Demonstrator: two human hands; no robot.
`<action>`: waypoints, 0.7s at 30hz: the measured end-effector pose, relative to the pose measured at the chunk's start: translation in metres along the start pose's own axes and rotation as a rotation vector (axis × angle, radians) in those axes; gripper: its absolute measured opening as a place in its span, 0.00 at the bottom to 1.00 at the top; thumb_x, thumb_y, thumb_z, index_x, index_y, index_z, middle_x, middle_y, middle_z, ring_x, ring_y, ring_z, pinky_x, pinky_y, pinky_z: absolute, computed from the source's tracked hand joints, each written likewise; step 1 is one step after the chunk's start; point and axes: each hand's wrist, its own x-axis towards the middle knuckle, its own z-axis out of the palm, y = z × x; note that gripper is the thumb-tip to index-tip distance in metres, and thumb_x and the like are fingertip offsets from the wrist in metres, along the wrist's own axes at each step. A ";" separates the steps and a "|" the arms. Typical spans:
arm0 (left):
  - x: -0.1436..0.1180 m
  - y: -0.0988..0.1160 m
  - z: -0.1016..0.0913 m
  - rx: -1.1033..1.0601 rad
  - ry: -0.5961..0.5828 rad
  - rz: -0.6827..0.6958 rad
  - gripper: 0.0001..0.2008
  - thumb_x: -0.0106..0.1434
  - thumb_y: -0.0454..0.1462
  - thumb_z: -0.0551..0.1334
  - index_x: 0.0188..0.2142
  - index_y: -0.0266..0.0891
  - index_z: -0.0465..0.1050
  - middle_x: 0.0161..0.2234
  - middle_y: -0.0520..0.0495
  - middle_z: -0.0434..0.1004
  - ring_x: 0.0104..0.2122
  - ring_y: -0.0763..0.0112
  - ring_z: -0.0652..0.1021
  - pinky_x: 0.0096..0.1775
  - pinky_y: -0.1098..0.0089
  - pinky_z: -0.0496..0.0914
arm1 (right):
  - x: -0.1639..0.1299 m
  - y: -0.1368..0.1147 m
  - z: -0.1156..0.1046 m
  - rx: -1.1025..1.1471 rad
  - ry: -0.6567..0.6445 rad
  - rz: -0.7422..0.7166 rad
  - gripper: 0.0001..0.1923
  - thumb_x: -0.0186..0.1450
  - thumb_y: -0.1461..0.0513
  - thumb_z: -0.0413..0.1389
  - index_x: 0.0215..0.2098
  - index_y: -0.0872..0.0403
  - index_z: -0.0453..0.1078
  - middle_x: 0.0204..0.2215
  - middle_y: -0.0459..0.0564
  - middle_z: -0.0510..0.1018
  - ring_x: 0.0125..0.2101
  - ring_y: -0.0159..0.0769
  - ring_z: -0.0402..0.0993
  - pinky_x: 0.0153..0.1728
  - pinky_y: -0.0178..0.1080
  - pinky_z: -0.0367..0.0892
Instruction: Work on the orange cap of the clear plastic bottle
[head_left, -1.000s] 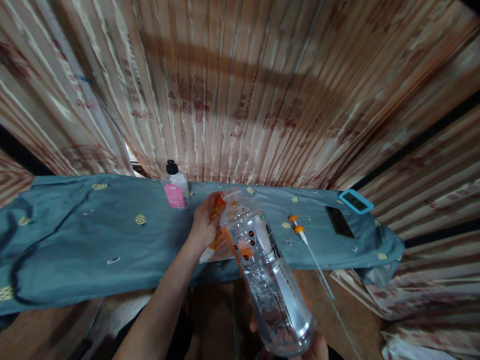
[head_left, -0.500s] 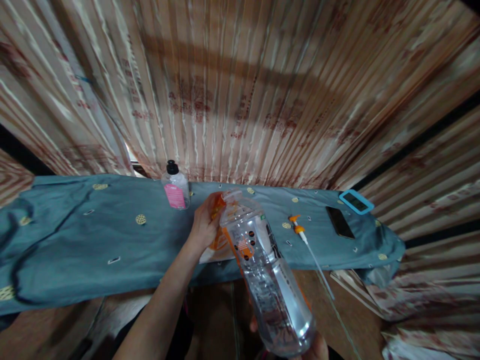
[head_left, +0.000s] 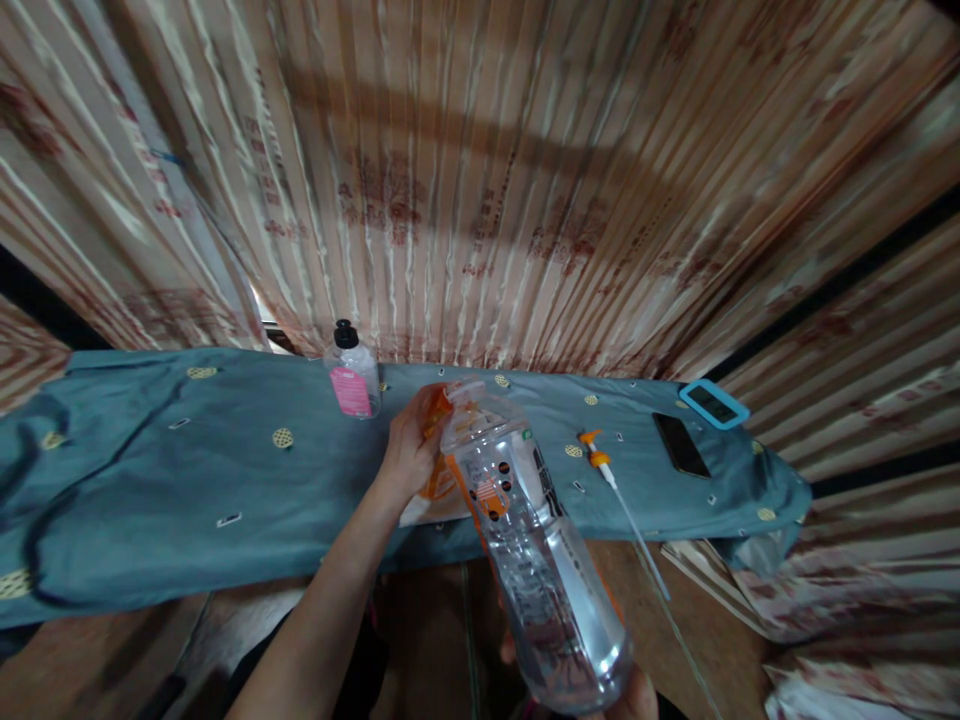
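My left hand (head_left: 409, 448) is closed around the upper part of an orange see-through bottle (head_left: 441, 484), which stands on the cloth-covered table. My right hand (head_left: 634, 694) grips the base of a large clear plastic bottle (head_left: 536, 560) with orange and black print. That clear bottle is tilted, its mouth up against the top of the orange one and its base toward me. It hides much of the orange bottle and most of my right hand's fingers. An orange and white pump top (head_left: 599, 460) with a long tube lies to the right.
A clear bottle with a black cap and pink label (head_left: 351, 388) stands on the left of the teal tablecloth (head_left: 247, 460). To the right lie a black phone (head_left: 681, 445) and a blue-framed device (head_left: 714, 404). A pleated curtain (head_left: 480, 200) hangs right behind the table.
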 end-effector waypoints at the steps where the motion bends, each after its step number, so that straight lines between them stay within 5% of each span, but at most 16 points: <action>1: 0.000 0.000 0.000 0.000 0.000 -0.001 0.20 0.67 0.49 0.54 0.49 0.39 0.71 0.47 0.40 0.80 0.47 0.55 0.79 0.51 0.59 0.72 | 0.000 0.000 0.001 -0.003 0.002 -0.009 0.33 0.43 0.44 0.73 0.45 0.46 0.81 0.42 0.58 0.86 0.35 0.51 0.85 0.37 0.42 0.78; 6: 0.000 -0.002 0.001 0.003 0.004 -0.014 0.20 0.67 0.48 0.54 0.50 0.39 0.71 0.48 0.40 0.80 0.48 0.54 0.79 0.51 0.58 0.72 | -0.002 0.003 -0.001 0.019 0.017 0.001 0.34 0.41 0.45 0.73 0.43 0.52 0.82 0.40 0.59 0.86 0.35 0.51 0.85 0.36 0.41 0.78; 12: 0.000 -0.001 0.001 0.001 0.009 0.000 0.20 0.67 0.48 0.54 0.49 0.38 0.71 0.49 0.38 0.80 0.48 0.53 0.80 0.51 0.57 0.72 | -0.001 0.001 -0.006 0.014 0.034 0.034 0.34 0.41 0.45 0.74 0.45 0.46 0.81 0.40 0.58 0.86 0.35 0.51 0.85 0.31 0.39 0.77; 21: 0.000 0.001 -0.001 0.018 -0.006 -0.010 0.20 0.67 0.49 0.54 0.49 0.39 0.72 0.48 0.41 0.80 0.48 0.55 0.79 0.50 0.59 0.72 | 0.001 -0.004 -0.005 -0.054 -0.031 0.059 0.35 0.41 0.44 0.73 0.44 0.50 0.82 0.40 0.58 0.86 0.36 0.49 0.85 0.37 0.40 0.78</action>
